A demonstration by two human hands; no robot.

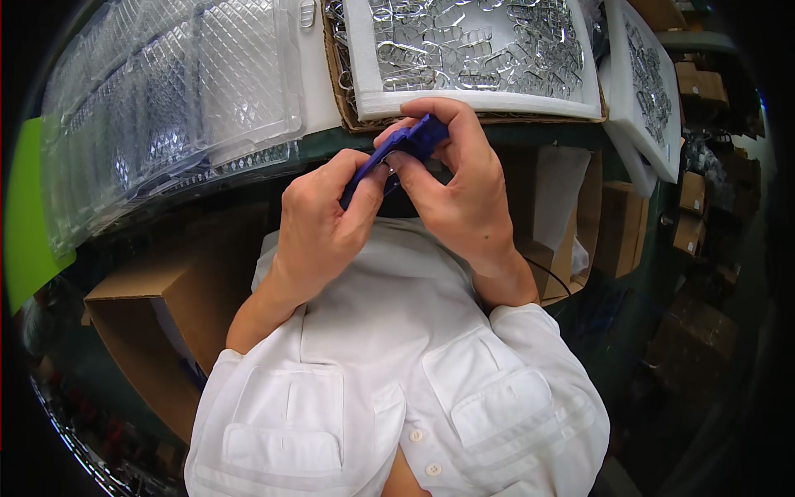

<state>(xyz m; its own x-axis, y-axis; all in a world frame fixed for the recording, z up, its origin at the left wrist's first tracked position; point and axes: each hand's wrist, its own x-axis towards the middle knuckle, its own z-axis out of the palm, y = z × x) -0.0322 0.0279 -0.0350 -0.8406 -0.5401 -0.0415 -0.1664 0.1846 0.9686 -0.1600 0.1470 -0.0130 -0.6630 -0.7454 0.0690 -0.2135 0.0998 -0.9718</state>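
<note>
Between my two hands is a dark blue plastic part (pixel 425 132), long and flat, held up in front of my chest and tilted up toward the right. My left hand (pixel 325 217) grips its lower left end, thumb on top. Around the upper right end close the fingers of my right hand (pixel 458 178). Both thumbs press near its middle, where a small shiny metal piece shows partly between them. Just beyond my hands, a white foam tray (pixel 480 103) holds many bent metal wire clips (pixel 439 50).
Stacked clear plastic trays (pixel 174 83) cover the table's left side, beside a lime green sheet (pixel 29 207). A second foam tray (pixel 617 91) of clips leans at the right. Open cardboard boxes (pixel 137 286) stand below the table edge on both sides.
</note>
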